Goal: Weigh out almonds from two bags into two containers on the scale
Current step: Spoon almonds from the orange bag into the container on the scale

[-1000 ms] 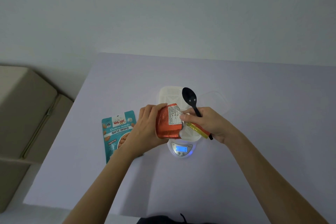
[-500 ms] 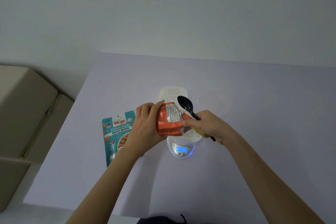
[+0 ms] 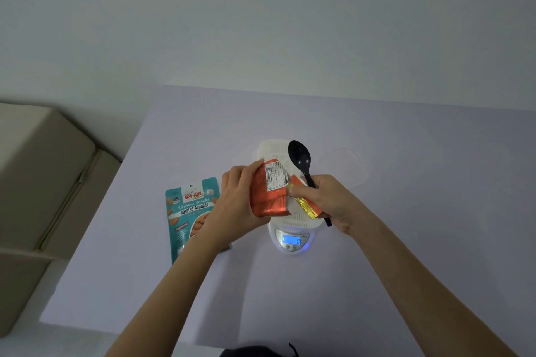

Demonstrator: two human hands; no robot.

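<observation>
lilac table [image 3: 412, 246] | step: i judge opening the orange bag [image 3: 268, 197], held above the white container [image 3: 272, 151] on the scale [image 3: 291, 239], display 0 | left hand [image 3: 236, 197] grips the bag's body; right hand [image 3: 329, 200] pinches its top and holds the black spoon [image 3: 300, 158] | teal bag [image 3: 190, 211] flat at left | next: widen mouth, spoon almonds in slowly

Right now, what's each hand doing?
Left hand: grips the orange bag.
Right hand: pinches the bag's top and holds the spoon.
</observation>
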